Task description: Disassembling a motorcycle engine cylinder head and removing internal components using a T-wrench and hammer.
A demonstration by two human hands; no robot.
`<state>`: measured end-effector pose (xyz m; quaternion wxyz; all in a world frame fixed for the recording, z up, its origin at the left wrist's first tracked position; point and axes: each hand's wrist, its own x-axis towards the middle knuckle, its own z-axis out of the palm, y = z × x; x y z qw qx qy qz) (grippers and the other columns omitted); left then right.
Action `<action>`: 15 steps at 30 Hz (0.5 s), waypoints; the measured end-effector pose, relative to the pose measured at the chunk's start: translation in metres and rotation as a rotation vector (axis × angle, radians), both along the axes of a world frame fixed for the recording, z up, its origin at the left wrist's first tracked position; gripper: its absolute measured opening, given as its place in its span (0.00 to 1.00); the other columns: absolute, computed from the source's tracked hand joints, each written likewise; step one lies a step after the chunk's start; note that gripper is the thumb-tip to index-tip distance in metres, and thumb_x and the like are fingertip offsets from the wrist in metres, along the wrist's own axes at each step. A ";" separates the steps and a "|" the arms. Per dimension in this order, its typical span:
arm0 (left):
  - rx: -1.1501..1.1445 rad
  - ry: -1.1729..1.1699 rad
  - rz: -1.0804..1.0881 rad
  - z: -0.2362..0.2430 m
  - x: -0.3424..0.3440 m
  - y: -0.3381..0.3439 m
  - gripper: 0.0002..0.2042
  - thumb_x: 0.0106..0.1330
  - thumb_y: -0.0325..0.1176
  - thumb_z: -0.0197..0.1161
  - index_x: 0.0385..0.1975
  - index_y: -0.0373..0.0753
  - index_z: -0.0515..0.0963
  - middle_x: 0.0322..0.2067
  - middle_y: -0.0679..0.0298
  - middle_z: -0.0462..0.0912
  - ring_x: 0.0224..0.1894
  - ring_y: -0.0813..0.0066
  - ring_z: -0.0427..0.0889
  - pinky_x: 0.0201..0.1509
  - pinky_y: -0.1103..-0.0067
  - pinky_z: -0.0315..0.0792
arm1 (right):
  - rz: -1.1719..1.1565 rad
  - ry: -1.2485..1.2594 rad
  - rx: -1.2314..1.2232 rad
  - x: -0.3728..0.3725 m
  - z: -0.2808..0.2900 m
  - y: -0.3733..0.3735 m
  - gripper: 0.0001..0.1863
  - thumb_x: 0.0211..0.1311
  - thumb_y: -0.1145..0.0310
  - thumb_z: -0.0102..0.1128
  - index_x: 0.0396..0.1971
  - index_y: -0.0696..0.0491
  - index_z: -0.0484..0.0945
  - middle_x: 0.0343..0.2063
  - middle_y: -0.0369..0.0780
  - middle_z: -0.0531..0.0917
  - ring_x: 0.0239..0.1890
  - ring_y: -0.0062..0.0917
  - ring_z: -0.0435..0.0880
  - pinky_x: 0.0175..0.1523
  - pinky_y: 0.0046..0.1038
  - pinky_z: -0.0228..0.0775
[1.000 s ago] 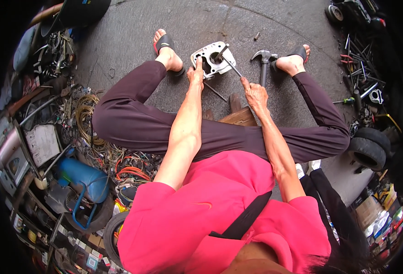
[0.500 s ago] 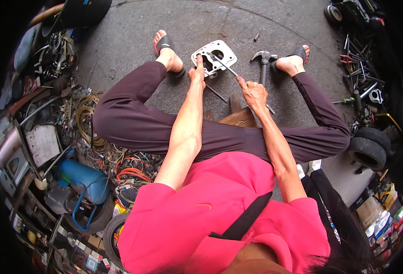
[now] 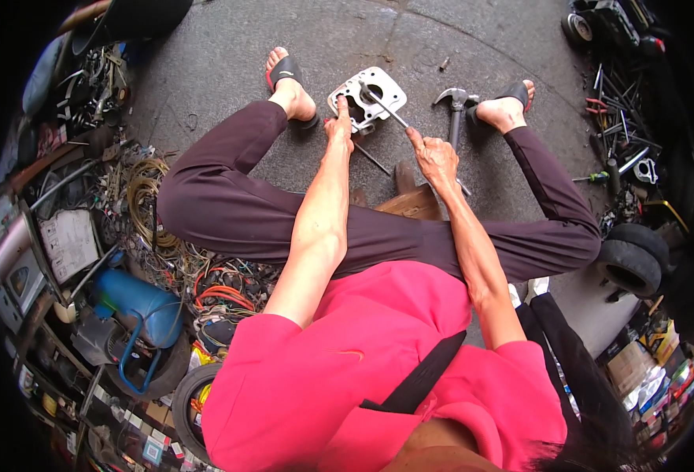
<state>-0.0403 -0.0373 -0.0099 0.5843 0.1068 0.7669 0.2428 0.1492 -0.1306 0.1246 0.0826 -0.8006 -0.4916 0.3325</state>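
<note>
Pale metal sets off the casting (image 3: 392,93), lying on the floor in front of the seated person. The left hand (image 3: 339,126) lays one digit outstretched on its left edge; how the remaining fingers sit cannot be told. Right of the casting and nearer the person, the right hand (image 3: 437,160) has its fingers curled round a long-shafted tool (image 3: 398,120), whose head is over the casting's openings. Good work likely calls for a firm left hold, clear of that head, and short, controlled movements sparing the flat face. Dark grey floor (image 3: 213,71) surrounds the casting; a claw hammer (image 3: 455,118) lies to its right, tyres (image 3: 629,271) well beyond, a blue tank (image 3: 141,305) well to its left.
</note>
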 end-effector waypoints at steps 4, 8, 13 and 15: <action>0.095 0.095 -0.087 0.017 0.000 0.000 0.46 0.52 0.69 0.59 0.46 0.19 0.72 0.47 0.44 0.76 0.47 0.61 0.77 0.50 0.68 0.71 | -0.044 0.065 0.186 0.001 0.009 0.000 0.37 0.64 0.38 0.42 0.13 0.59 0.74 0.10 0.47 0.71 0.16 0.35 0.74 0.25 0.38 0.63; 0.090 0.067 -0.030 0.023 -0.001 0.001 0.45 0.51 0.67 0.62 0.43 0.19 0.73 0.42 0.46 0.78 0.41 0.62 0.79 0.45 0.69 0.73 | -0.222 0.302 0.279 0.004 0.020 -0.012 0.35 0.63 0.40 0.49 0.12 0.58 0.69 0.08 0.38 0.60 0.15 0.20 0.60 0.22 0.31 0.54; 0.098 0.046 -0.029 0.017 -0.001 -0.002 0.46 0.50 0.68 0.62 0.47 0.20 0.72 0.42 0.47 0.78 0.42 0.62 0.79 0.47 0.70 0.74 | -0.106 0.029 0.022 0.004 -0.005 -0.009 0.43 0.59 0.30 0.38 0.16 0.59 0.78 0.15 0.53 0.77 0.21 0.47 0.77 0.32 0.44 0.67; 0.165 0.185 -0.132 0.017 0.000 -0.004 0.44 0.51 0.68 0.61 0.44 0.22 0.75 0.42 0.46 0.78 0.44 0.62 0.78 0.48 0.69 0.72 | -0.124 0.018 -0.006 0.003 -0.011 -0.009 0.44 0.58 0.29 0.38 0.15 0.60 0.78 0.17 0.55 0.78 0.24 0.50 0.79 0.33 0.46 0.67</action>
